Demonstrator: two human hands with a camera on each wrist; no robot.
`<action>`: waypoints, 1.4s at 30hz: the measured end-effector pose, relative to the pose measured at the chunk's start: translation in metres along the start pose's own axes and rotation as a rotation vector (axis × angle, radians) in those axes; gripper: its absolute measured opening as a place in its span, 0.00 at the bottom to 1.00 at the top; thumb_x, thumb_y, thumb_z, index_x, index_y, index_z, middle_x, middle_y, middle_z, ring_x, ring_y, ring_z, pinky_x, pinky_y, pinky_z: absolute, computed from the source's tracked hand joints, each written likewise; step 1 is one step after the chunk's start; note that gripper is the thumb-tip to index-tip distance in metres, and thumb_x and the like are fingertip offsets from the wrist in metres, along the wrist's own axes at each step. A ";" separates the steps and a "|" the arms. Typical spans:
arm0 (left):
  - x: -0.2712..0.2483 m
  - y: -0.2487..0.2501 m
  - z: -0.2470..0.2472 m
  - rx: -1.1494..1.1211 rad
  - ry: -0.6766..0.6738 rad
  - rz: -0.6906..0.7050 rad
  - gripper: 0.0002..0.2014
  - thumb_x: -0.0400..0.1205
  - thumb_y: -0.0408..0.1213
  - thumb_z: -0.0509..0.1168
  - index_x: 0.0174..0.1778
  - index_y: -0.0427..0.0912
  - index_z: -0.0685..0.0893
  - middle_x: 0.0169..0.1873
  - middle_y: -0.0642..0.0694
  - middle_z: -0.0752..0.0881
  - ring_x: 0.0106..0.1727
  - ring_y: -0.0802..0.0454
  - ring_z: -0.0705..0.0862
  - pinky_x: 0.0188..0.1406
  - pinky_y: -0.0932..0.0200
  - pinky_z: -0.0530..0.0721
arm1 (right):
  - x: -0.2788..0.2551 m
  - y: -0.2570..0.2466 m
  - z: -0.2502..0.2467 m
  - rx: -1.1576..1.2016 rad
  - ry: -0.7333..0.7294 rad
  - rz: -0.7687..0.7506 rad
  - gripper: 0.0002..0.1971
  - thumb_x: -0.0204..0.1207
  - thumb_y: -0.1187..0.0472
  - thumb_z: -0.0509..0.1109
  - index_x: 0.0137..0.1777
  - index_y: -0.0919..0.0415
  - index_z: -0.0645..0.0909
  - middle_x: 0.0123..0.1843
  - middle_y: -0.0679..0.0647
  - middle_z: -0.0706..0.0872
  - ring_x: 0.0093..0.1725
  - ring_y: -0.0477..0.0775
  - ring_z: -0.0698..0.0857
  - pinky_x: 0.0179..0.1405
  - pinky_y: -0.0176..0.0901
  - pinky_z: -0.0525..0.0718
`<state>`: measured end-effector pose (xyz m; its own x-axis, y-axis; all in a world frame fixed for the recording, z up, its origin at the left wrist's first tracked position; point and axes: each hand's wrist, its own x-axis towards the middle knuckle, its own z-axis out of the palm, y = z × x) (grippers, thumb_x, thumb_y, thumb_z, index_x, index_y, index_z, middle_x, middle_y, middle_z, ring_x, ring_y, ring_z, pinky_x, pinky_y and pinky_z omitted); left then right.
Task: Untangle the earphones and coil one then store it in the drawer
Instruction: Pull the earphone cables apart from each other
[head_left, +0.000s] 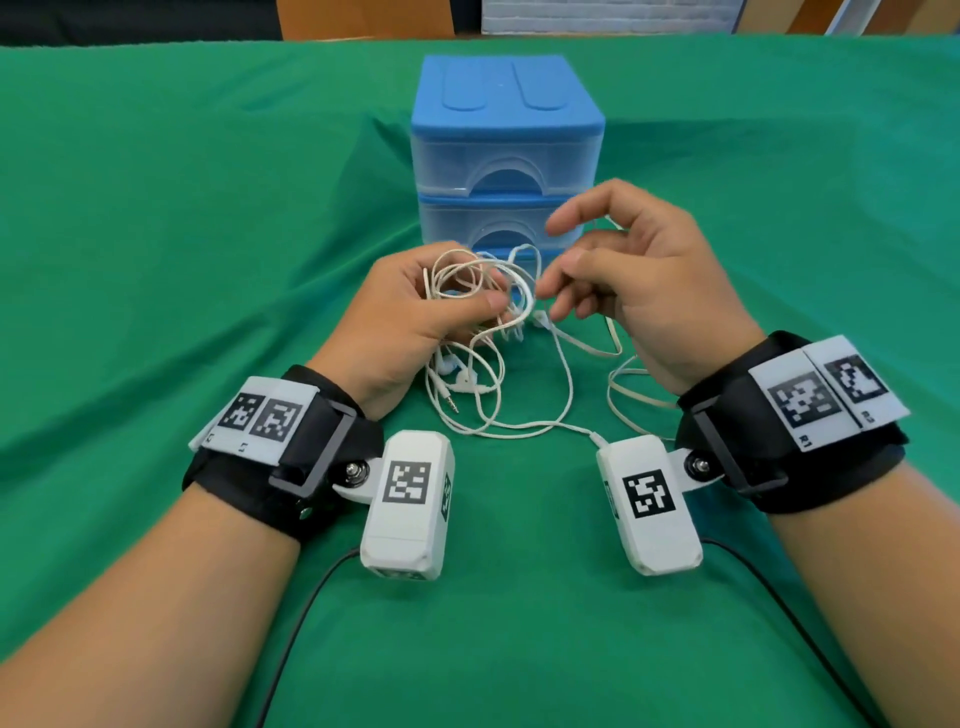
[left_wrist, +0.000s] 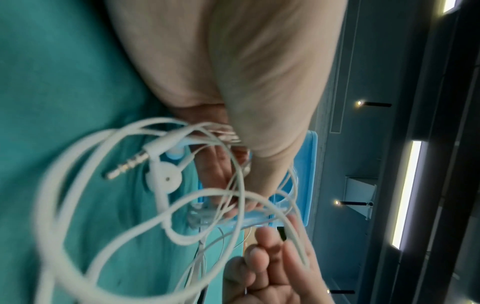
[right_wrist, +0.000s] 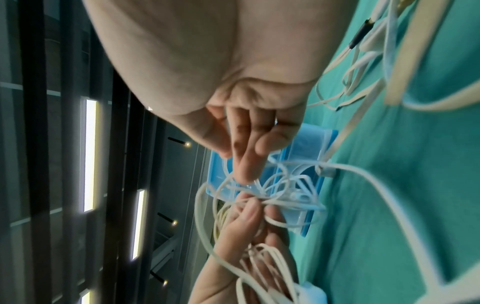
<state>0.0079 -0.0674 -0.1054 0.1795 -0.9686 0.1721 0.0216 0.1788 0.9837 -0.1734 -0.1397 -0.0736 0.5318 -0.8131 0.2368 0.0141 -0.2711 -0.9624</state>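
Note:
A tangle of white earphones (head_left: 480, 283) hangs in front of the blue drawer unit (head_left: 506, 150), whose translucent drawers are both closed. My left hand (head_left: 488, 299) pinches the bundle between thumb and fingers; loops, an earbud (left_wrist: 162, 179) and the jack plug (head_left: 451, 402) dangle below it onto the cloth. My right hand (head_left: 561, 241) hovers just right of the tangle with fingers loosely extended; its index fingertip (right_wrist: 246, 174) touches the loops, and a strand lies across the fingers (left_wrist: 298, 246). More cable (head_left: 623, 400) trails on the cloth under the right wrist.
The green cloth (head_left: 156, 260) covers the whole table and is creased around the drawer unit. White camera boxes (head_left: 408, 504) hang at both wrists, with black leads (head_left: 291, 639) running back toward me. Brown furniture stands beyond the far edge.

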 end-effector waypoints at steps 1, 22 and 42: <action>0.001 0.000 -0.002 -0.034 0.022 -0.003 0.06 0.76 0.23 0.75 0.44 0.37 0.87 0.37 0.42 0.89 0.39 0.47 0.87 0.44 0.52 0.84 | 0.001 0.001 -0.002 -0.019 0.036 0.005 0.07 0.72 0.71 0.66 0.47 0.61 0.81 0.33 0.61 0.89 0.25 0.54 0.84 0.27 0.40 0.76; 0.000 0.007 -0.001 -0.215 -0.011 0.015 0.06 0.73 0.24 0.69 0.42 0.37 0.81 0.37 0.42 0.86 0.35 0.47 0.86 0.40 0.57 0.86 | 0.004 0.008 -0.002 -0.191 0.103 0.053 0.08 0.78 0.69 0.70 0.49 0.55 0.88 0.48 0.52 0.89 0.44 0.38 0.82 0.43 0.26 0.76; 0.000 0.007 0.000 -0.076 -0.007 0.021 0.10 0.79 0.18 0.67 0.42 0.38 0.83 0.36 0.45 0.86 0.35 0.52 0.88 0.36 0.62 0.87 | -0.006 -0.003 0.008 -0.056 -0.023 0.143 0.04 0.77 0.71 0.74 0.45 0.73 0.83 0.27 0.64 0.82 0.19 0.50 0.81 0.18 0.29 0.76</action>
<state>0.0081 -0.0660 -0.0982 0.1736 -0.9656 0.1936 0.0920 0.2116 0.9730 -0.1698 -0.1297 -0.0736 0.5443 -0.8336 0.0944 -0.1099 -0.1824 -0.9771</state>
